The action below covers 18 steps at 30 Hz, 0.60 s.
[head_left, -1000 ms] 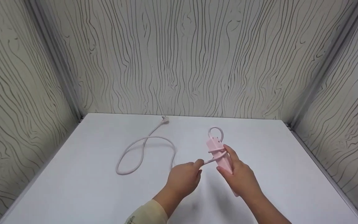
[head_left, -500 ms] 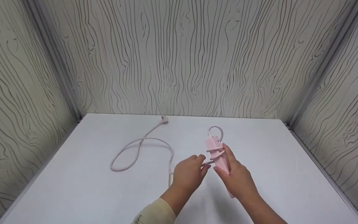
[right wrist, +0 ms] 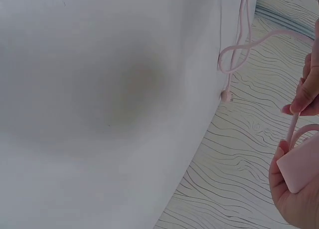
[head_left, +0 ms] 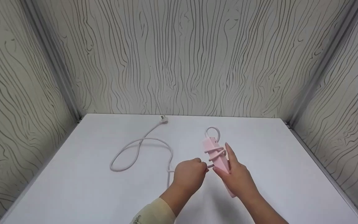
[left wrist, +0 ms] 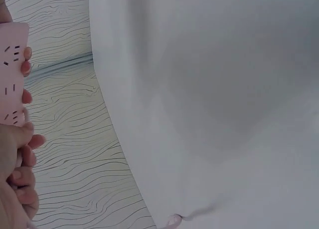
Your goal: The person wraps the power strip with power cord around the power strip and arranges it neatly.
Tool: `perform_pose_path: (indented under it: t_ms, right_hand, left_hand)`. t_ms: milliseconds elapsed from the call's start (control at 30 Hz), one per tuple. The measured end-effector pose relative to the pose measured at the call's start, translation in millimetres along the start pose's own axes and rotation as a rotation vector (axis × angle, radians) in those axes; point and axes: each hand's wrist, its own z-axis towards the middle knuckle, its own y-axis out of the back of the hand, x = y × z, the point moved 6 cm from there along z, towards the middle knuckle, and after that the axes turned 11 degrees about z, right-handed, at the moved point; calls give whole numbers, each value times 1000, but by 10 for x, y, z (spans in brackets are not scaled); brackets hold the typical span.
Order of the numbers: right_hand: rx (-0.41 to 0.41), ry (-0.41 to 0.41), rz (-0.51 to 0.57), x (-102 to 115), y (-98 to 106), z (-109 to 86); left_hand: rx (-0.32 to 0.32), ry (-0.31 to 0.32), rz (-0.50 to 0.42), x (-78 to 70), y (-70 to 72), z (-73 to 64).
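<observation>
1. Power strip (head_left: 221, 165): pink, tilted, held above the right half of the tabletop (head_left: 73, 186); socket slots (left wrist: 14, 53) show in the left wrist view.
2. Right hand (head_left: 239, 177): fingers and thumb gripping the power strip along its near part.
3. Left hand (head_left: 190, 175): closed on the cord (head_left: 120, 170) just beside the power strip; a pale sleeve (head_left: 155, 213) covers the forearm.
4. Cord: arching in a small loop at the strip's far end, wound around its body, then running through the left hand to a wide, self-crossing loop on the tabletop.
5. Plug (head_left: 164, 119): at the tabletop's back edge, near the wood-patterned wall (head_left: 179, 62).
</observation>
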Motion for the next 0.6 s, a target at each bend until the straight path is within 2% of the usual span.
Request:
perform_pose_path:
  t_ms: [267,433,600]
  right_hand:
    - [17,-7,-63,-49,-32,9]
    - [9,57,-141,-78,-59,13]
    - [-21,95,-201,-144,17,48]
  left_hand:
    - [93,-89,92,-46,22,-43]
    - [96,-108,136,-60,37,-84]
    - [89,-149,130,-59,105,-125]
